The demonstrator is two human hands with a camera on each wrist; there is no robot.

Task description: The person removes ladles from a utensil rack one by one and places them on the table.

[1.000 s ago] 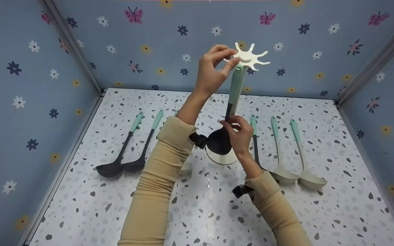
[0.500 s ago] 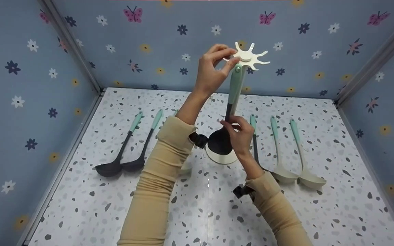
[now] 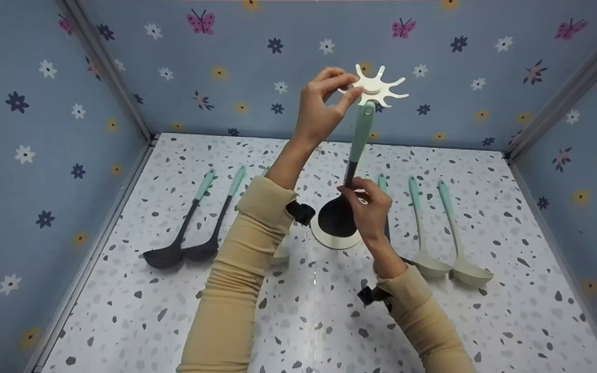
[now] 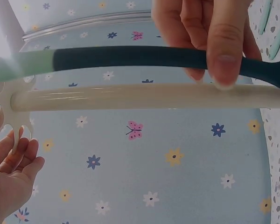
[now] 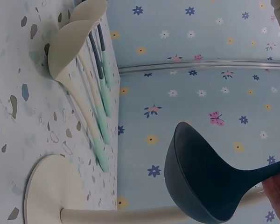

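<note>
My left hand point(image 3: 324, 106) pinches a prong of the white utensil stand's star-shaped top point(image 3: 373, 85); in the left wrist view its fingers point(image 4: 23, 156) are curled at that prong. My right hand point(image 3: 373, 210) grips a dark ladle point(image 3: 362, 132) by its neck, just above the bowl. This ladle has a mint handle and stands nearly upright in front of the stand's post point(image 4: 130, 97), handle end just below the prongs. Whether it touches them I cannot tell. Facing the right wrist camera is its hollow bowl point(image 5: 200, 182), above the stand's round base point(image 5: 51, 186).
Two dark ladles point(image 3: 202, 251) lie on the speckled table at left. A pale ladle point(image 3: 281, 255) is mostly behind my left arm. To the right lie two pale ladles point(image 3: 430, 265) and a dark one point(image 3: 383, 181), partly covered. Flowered walls point(image 3: 246, 62) enclose the table.
My right hand and the ladle have shifted slightly right, so the handle now covers the post it stood beside. The left hand keeps its place on the prong.
</note>
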